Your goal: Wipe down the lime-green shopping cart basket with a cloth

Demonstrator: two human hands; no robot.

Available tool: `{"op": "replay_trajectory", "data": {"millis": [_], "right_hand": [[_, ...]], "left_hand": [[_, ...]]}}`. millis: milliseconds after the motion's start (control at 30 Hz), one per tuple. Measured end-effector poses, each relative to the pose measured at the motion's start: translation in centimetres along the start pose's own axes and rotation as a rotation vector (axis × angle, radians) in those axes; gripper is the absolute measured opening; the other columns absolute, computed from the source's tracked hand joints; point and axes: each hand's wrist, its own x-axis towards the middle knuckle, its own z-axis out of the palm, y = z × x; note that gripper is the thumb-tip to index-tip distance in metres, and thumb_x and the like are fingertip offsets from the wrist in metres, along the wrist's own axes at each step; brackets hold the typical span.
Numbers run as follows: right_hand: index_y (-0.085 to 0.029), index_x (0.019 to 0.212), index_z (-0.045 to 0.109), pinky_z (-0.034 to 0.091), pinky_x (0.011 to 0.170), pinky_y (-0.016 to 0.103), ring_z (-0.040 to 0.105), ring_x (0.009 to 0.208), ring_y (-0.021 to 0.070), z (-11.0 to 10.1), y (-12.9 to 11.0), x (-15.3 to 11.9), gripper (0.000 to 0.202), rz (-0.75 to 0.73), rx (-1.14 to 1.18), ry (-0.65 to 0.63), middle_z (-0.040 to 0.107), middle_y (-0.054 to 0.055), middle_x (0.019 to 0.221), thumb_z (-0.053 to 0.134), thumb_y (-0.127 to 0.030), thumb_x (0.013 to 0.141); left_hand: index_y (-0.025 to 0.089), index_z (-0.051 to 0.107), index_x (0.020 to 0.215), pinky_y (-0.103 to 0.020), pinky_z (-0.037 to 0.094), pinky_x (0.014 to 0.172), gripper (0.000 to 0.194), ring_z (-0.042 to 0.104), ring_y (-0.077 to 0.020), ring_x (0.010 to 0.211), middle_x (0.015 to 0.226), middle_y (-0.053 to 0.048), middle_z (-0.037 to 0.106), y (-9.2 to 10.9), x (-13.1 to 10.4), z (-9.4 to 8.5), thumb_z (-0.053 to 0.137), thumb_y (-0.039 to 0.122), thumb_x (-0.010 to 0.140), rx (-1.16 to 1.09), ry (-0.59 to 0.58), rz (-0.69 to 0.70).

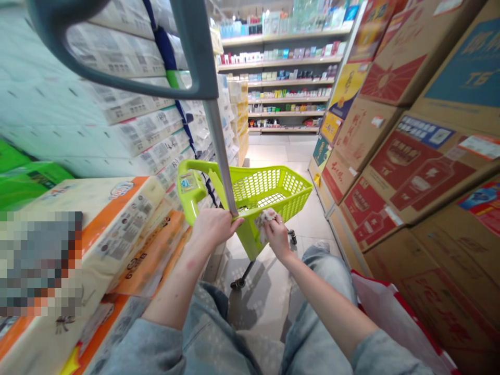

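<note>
A lime-green plastic shopping trolley (299, 200) stands in front of me on black wheels, its basket walls full of holes. Rising from it is a grey metal pole (221, 140) with a large grey loop handle (203, 62) close to the camera. My left hand (214, 225) is closed on the trolley's near rim, right by the foot of the pole. In my right hand (278, 237) is a crumpled, stained whitish cloth (264, 217), pressed against the outer near side of the basket. The fingers hide part of the cloth.
Stacked cartons (422, 172) line the right side of the aisle. Wrapped paper packs (144, 213) are piled at left, with a pixelated patch over one. Stocked shelves (289, 62) stand at the far end. A red-edged white bag (386, 312) lies low at right.
</note>
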Motion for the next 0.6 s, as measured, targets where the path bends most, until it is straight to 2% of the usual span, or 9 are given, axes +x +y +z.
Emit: {"op": "replay_trajectory", "data": {"millis": [67, 133, 233, 300, 400, 500, 533, 600], "right_hand": [[-0.017, 0.084, 0.065, 0.043, 0.085, 0.031, 0.054, 0.094, 0.0194, -0.5, 2.6, 0.9, 0.026, 0.101, -0.039, 0.057, 0.054, 0.01, 0.096, 0.04, -0.024, 0.084], [-0.016, 0.085, 0.066, 0.042, 0.086, 0.034, 0.054, 0.094, 0.0211, -1.0, 4.5, 2.1, 0.026, 0.194, -0.062, 0.12, 0.056, 0.011, 0.097, 0.042, -0.024, 0.081], [-0.014, 0.081, 0.066, 0.042, 0.084, 0.037, 0.055, 0.09, 0.0237, -1.0, 5.7, 3.7, 0.025, 0.343, -0.069, 0.16, 0.057, 0.013, 0.092, 0.043, -0.023, 0.077], [-0.014, 0.072, 0.064, 0.042, 0.082, 0.038, 0.055, 0.087, 0.0242, -0.3, 4.9, 3.9, 0.024, 0.394, -0.064, 0.155, 0.056, 0.013, 0.089, 0.042, -0.022, 0.077], [-0.016, 0.068, 0.062, 0.042, 0.084, 0.037, 0.053, 0.093, 0.0235, 1.5, 1.6, 2.3, 0.027, 0.352, 0.006, 0.153, 0.054, 0.012, 0.093, 0.04, -0.024, 0.08], [-0.017, 0.082, 0.064, 0.041, 0.091, 0.034, 0.051, 0.101, 0.0209, 3.1, -2.3, -0.6, 0.026, 0.145, 0.162, 0.072, 0.052, 0.01, 0.101, 0.04, -0.026, 0.085], [-0.017, 0.093, 0.063, 0.039, 0.094, 0.034, 0.05, 0.105, 0.0207, 3.5, -3.1, -1.4, 0.026, 0.091, 0.186, 0.057, 0.05, 0.011, 0.107, 0.04, -0.026, 0.086], [-0.018, 0.102, 0.062, 0.04, 0.094, 0.034, 0.049, 0.108, 0.0205, 3.7, -3.8, -2.4, 0.028, 0.02, 0.193, 0.044, 0.049, 0.011, 0.11, 0.039, -0.022, 0.087]], "left_hand": [[0.012, 0.072, 0.075, -0.033, 0.041, 0.055, 0.064, 0.065, -0.0295, 0.067, 0.066, -0.016, 0.067, 0.0, 0.0, -0.1, 0.028, 0.057, 0.085, 0.003, -0.013, -0.003], [0.012, 0.072, 0.076, -0.032, 0.041, 0.055, 0.065, 0.065, -0.0294, 0.068, 0.066, -0.016, 0.067, 0.0, 0.0, -0.2, 0.027, 0.058, 0.085, 0.002, -0.022, -0.011], [0.012, 0.072, 0.078, -0.032, 0.042, 0.056, 0.064, 0.065, -0.0294, 0.07, 0.068, -0.016, 0.067, 0.1, -0.1, -0.3, 0.027, 0.058, 0.085, -0.011, -0.028, -0.017], [0.013, 0.072, 0.079, -0.033, 0.042, 0.058, 0.063, 0.065, -0.0295, 0.071, 0.068, -0.016, 0.067, 0.2, -0.1, -0.2, 0.027, 0.057, 0.085, -0.019, -0.026, -0.017], [0.012, 0.072, 0.078, -0.034, 0.042, 0.058, 0.063, 0.065, -0.0299, 0.07, 0.068, -0.017, 0.067, 0.3, 0.1, -0.1, 0.028, 0.056, 0.085, -0.018, -0.018, -0.012], [0.011, 0.072, 0.076, -0.035, 0.043, 0.058, 0.064, 0.065, -0.0308, 0.07, 0.068, -0.018, 0.067, 0.3, 0.2, -0.1, 0.027, 0.055, 0.086, -0.013, -0.005, -0.004], [0.011, 0.072, 0.076, -0.035, 0.043, 0.058, 0.064, 0.065, -0.031, 0.071, 0.068, -0.018, 0.067, 0.3, 0.2, -0.1, 0.027, 0.055, 0.086, -0.012, -0.001, -0.002], [0.011, 0.072, 0.076, -0.034, 0.043, 0.057, 0.063, 0.065, -0.0312, 0.07, 0.067, -0.018, 0.067, 0.1, 0.1, -0.1, 0.027, 0.054, 0.086, -0.007, 0.002, -0.003]]}}
